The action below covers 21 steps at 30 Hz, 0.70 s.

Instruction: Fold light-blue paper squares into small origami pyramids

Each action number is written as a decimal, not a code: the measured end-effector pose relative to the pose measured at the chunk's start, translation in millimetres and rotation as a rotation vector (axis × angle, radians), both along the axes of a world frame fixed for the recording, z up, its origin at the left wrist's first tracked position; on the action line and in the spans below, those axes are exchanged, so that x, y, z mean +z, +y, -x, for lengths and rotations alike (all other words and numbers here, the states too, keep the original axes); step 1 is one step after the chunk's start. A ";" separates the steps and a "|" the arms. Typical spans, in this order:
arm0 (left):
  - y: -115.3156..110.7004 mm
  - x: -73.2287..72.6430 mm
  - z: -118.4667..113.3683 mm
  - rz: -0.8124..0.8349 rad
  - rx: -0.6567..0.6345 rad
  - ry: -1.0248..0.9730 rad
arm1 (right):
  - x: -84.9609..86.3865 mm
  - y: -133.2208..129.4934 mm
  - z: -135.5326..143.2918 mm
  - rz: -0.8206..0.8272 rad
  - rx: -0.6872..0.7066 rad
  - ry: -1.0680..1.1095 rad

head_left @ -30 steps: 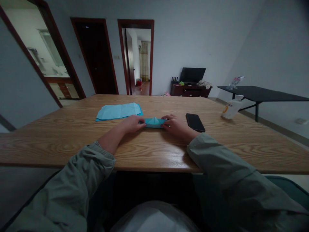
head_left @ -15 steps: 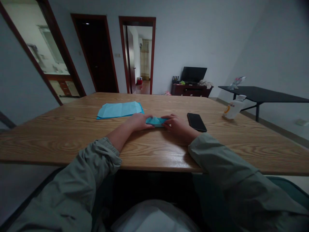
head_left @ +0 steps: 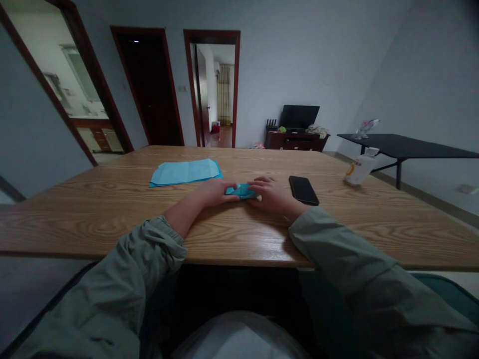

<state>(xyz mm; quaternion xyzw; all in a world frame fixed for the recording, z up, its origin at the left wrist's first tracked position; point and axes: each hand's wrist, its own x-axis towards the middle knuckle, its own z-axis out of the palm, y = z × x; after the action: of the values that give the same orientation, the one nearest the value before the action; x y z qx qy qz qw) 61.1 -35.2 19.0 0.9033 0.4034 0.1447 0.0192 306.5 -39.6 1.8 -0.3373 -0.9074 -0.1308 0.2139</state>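
A small folded piece of blue paper lies on the wooden table, between my two hands. My left hand grips its left end, with the thumb at the near side and the fingers at the far side. At the right end, my right hand has its thumb and fingers closed round the paper and covers part of it. To the left and farther back lie larger sheets of blue paper, a lighter one on top of a deeper blue one.
A black phone lies right of my right hand. Farther right stands a white container with an orange mark. Beyond the table are a black table, a low cabinet with a screen, and doorways.
The fingers of my right hand have shifted slightly on the folded paper, whose top looks flatter. My left hand keeps its grip. The camera view has tilted slightly.
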 end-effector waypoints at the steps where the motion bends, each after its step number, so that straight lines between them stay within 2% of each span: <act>1: 0.1 0.1 0.0 -0.005 -0.007 0.003 | 0.4 -1.1 1.3 -0.002 0.008 -0.003; 4: -0.2 0.8 0.1 -0.015 -0.026 0.015 | -0.3 -2.3 4.4 0.022 0.013 0.015; 10: 0.6 -2.9 -0.2 -0.031 -0.061 -0.007 | -4.4 0.0 5.5 0.037 -0.102 0.065; 15: 4.8 -12.0 -0.7 -0.069 -0.010 -0.089 | -1.3 -2.7 5.7 0.048 -0.017 0.057; 21: 8.4 -12.7 -1.6 -0.010 0.032 0.021 | -4.1 2.4 1.5 0.096 0.091 0.070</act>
<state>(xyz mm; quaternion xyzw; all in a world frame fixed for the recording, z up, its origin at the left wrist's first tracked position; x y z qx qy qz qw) 62.7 -26.8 6.3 0.8982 0.4173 0.1376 0.0081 305.0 -37.1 -2.4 -0.3100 -0.9190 -0.0654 0.2348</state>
